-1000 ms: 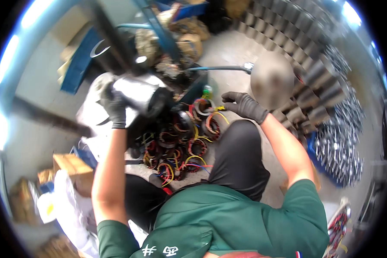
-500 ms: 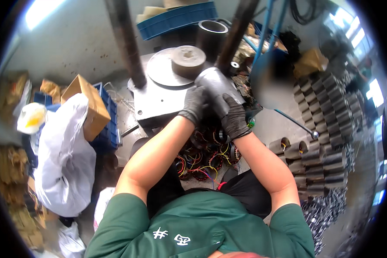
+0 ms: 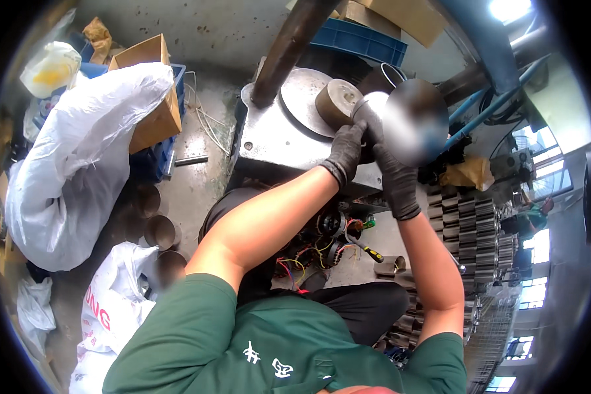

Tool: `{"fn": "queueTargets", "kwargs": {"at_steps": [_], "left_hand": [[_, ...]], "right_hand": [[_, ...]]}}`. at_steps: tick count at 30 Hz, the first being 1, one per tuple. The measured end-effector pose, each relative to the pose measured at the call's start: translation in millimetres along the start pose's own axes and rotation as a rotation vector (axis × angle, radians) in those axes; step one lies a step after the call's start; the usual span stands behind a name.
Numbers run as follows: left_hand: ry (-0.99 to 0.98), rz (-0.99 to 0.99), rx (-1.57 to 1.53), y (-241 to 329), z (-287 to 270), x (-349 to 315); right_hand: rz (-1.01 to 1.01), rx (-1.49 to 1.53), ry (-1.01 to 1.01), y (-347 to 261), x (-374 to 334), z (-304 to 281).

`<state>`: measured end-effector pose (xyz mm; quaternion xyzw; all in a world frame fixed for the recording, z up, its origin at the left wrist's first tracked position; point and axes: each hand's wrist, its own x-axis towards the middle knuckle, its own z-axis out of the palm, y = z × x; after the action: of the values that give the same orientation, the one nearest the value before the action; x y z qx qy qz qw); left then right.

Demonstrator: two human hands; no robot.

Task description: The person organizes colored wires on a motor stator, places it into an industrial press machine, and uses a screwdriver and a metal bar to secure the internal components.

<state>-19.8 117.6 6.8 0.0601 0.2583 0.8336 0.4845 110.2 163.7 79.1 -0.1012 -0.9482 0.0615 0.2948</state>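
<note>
Both my hands wear dark gloves and are at the right side of a metal machine bed. My left hand (image 3: 347,156) has its fingers closed against the near left side of a smooth grey metal cylinder (image 3: 372,106). My right hand (image 3: 396,184) grips the same cylinder from its lower right. A blurred patch hides the cylinder's right part and some of the right fingertips. Just left of it, a thick round metal block (image 3: 339,104) stands on a flat round plate (image 3: 302,98), which lies on the machine bed (image 3: 262,148).
Dark steel posts (image 3: 289,49) rise from the bed. Wound motor stators (image 3: 328,226) with coloured wires and a screwdriver (image 3: 373,254) lie below my hands. Stacked metal cylinders (image 3: 466,226) stand right. At left are a white sack (image 3: 79,164), a cardboard box (image 3: 157,121) and loose cylinders (image 3: 161,231).
The view has turned, so the bed appears farther right and tilted. My hands have shifted with the cylinder, which is now beside the round block's right side.
</note>
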Motion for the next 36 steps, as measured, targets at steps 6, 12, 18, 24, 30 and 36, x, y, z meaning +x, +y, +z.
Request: {"fn": "queueTargets", "kwargs": {"at_steps": [6, 12, 18, 24, 30, 36], "left_hand": [[-0.249, -0.210, -0.347, 19, 7, 29], [-0.215, -0.204, -0.043, 29, 10, 26], [-0.044, 0.186, 0.759, 57, -15, 24], [0.020, 0.418, 1.217, 93, -25, 3], [-0.015, 0.512, 1.421, 129, -48, -12], [-0.186, 0.591, 1.058, 142, -53, -37]], "right_hand": [[-0.172, -0.399, -0.231, 37, 80, -3], [-0.361, -0.794, -0.701, 19, 168, -11], [-0.878, -1.074, -0.658, 47, 219, 10], [0.292, 0.217, -0.643, 135, 250, 19], [-0.089, -0.071, 0.153, 49, 210, 21], [-0.354, 0.129, 0.238, 0, 60, 59]]}}
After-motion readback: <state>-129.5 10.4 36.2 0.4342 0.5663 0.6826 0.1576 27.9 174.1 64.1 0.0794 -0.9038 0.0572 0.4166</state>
